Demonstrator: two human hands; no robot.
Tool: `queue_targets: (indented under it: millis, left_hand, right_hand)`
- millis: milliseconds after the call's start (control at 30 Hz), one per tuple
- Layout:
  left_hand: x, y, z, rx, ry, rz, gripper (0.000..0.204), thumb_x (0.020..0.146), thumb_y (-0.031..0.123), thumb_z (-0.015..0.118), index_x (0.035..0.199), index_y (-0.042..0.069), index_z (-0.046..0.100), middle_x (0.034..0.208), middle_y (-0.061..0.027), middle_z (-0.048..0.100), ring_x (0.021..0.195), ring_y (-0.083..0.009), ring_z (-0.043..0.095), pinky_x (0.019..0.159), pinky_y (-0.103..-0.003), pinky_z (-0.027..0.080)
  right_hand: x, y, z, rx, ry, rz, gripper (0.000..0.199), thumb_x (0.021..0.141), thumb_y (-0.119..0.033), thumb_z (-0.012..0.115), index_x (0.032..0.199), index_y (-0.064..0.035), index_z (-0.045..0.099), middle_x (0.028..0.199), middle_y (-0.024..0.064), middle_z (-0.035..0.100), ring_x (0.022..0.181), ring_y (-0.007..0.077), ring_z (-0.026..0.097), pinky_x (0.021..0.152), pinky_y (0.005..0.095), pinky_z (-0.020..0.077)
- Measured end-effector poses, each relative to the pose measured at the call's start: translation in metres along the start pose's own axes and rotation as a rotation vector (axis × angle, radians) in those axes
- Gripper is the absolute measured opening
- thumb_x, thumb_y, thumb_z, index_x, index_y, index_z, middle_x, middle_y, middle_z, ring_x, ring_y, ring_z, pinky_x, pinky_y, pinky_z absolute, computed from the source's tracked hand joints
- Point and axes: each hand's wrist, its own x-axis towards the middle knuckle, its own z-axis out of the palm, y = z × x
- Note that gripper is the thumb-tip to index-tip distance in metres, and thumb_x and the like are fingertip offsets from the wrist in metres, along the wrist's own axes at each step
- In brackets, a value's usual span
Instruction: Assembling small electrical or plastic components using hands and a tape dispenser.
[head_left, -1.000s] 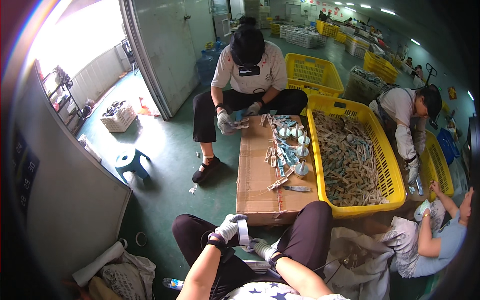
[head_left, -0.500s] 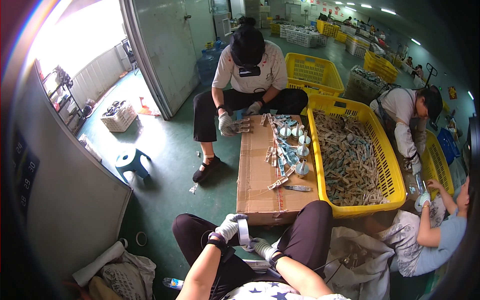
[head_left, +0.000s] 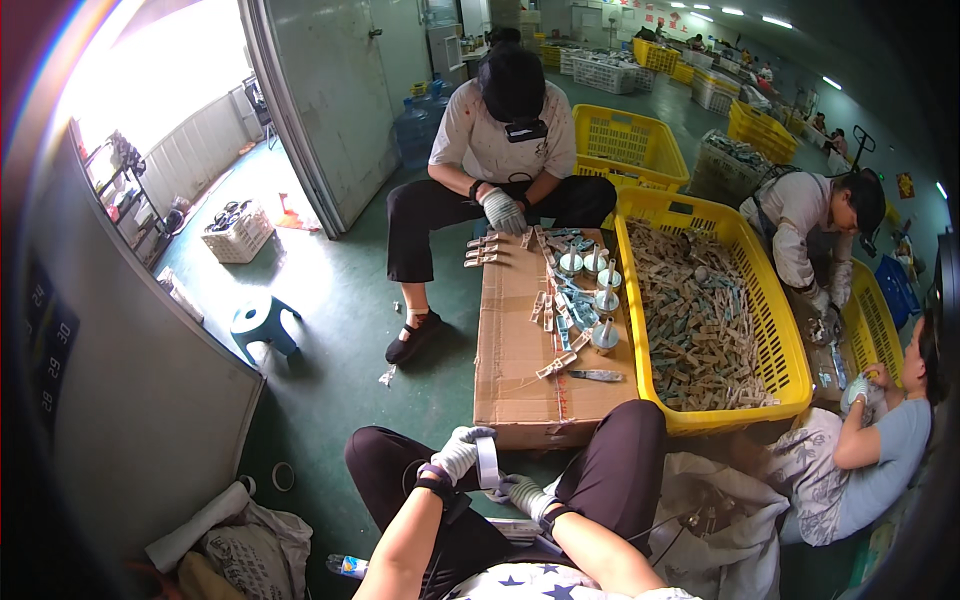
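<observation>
Between my knees, my gloved left hand (head_left: 457, 453) is closed around a white roll of tape (head_left: 486, 463), held on edge. My gloved right hand (head_left: 524, 495) is beside the roll's lower end with curled fingers; what they pinch, if anything, is too small to make out. Just beyond my knees stands a cardboard box (head_left: 515, 370) used as a table. On it lie loose plastic clips (head_left: 556, 366), several round pale-green pieces with upright stems (head_left: 604, 338), and a flat blue-grey strip (head_left: 596, 376). A few clips (head_left: 482, 250) sit in a row at its far left edge.
A yellow crate (head_left: 790, 385) heaped with clips adjoins the box on the right. Across sits a co-worker (head_left: 505, 130); two others work at right. A blue stool (head_left: 265, 327) is at left, a pale sack (head_left: 715, 510) by my right leg, a bottle (head_left: 347, 566) lower left.
The co-worker across has let go of the clips at the box's left edge and brought both hands together. The two people at right have shifted their hands. My hands stay put.
</observation>
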Motion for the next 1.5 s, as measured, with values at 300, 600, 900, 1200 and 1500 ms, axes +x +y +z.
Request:
queue_targets:
  millis: [300,600,900,1200,1500]
  left_hand:
    - [0.001,-0.001,0.003,-0.041,-0.034,-0.045,0.023,0.087,0.001,0.067,0.109,0.008,0.069,0.096,-0.0014,0.068,0.086,-0.0133,0.062,0.079,-0.029,0.053]
    - [0.004,-0.005,0.006,-0.187,0.008,-0.084,0.026,0.091,-0.004,0.053,0.113,0.002,0.064,0.091,-0.0096,0.068,0.079,-0.0214,0.067,0.074,-0.034,0.057]
    - [0.006,-0.008,0.004,-0.259,-0.007,-0.087,0.026,0.086,-0.008,0.062,0.104,0.008,0.068,0.092,-0.0014,0.068,0.078,-0.0135,0.064,0.070,-0.029,0.056]
    - [0.001,-0.002,0.009,-0.183,0.004,-0.072,0.021,0.090,-0.004,0.060,0.105,0.009,0.068,0.088,-0.0016,0.067,0.074,-0.0139,0.064,0.067,-0.029,0.055]
    - [0.003,0.002,0.011,-0.192,-0.006,-0.139,0.018,0.093,0.003,0.056,0.104,0.010,0.069,0.086,-0.0034,0.067,0.071,-0.0152,0.065,0.067,-0.030,0.055]
  right_hand:
    - [-0.012,-0.010,0.000,-0.041,0.026,-0.005,0.013,0.094,-0.011,0.059,0.100,-0.0004,0.064,0.079,0.0069,0.063,0.064,0.0134,0.059,0.057,0.0262,0.0491]
    - [0.005,0.009,-0.008,-0.060,-0.014,-0.020,0.016,0.090,-0.015,0.061,0.100,-0.0033,0.067,0.083,0.0058,0.067,0.072,0.0140,0.059,0.066,0.0292,0.0481]
    - [0.006,0.002,0.002,-0.065,0.086,0.052,0.016,0.092,-0.020,0.064,0.097,-0.0048,0.066,0.076,0.0054,0.066,0.063,0.0140,0.060,0.057,0.0283,0.0508]
    - [0.020,0.018,-0.001,0.079,0.000,0.016,0.014,0.095,-0.016,0.060,0.097,-0.0022,0.061,0.072,0.0047,0.059,0.059,0.0135,0.056,0.050,0.0279,0.0457]
    - [0.024,0.021,-0.004,0.182,-0.005,0.071,0.013,0.094,-0.015,0.061,0.098,-0.0025,0.062,0.071,0.0046,0.060,0.058,0.0136,0.056,0.052,0.0269,0.0462]
